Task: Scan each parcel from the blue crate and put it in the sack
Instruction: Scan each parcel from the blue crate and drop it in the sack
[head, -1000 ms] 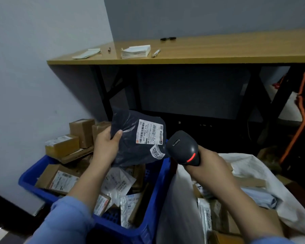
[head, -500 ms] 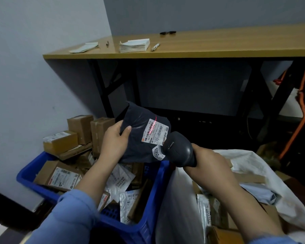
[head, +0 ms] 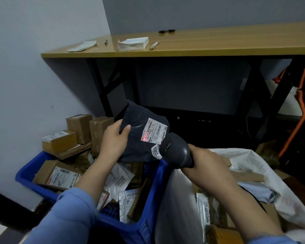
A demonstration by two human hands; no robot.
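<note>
Your left hand holds the dark parcel up over the far side of the blue crate. The thumb is pressed on the front face and the other fingers are behind it, out of sight, so the fingers are clamped on the parcel's left edge. The label faces you, with a red scan spot on its lower left part. Your right hand is wrapped round the scanner handle, fingers clamped on it. The scanner head is right at the parcel's lower right corner, by the round sticker; can't tell if they touch. The crate is full of cardboard boxes and white mailers. The sack stands open just right of the crate, against it, with parcels inside. Brown boxes are stacked at the crate's far left. The desk behind carries a paper stack and a pen.
</note>
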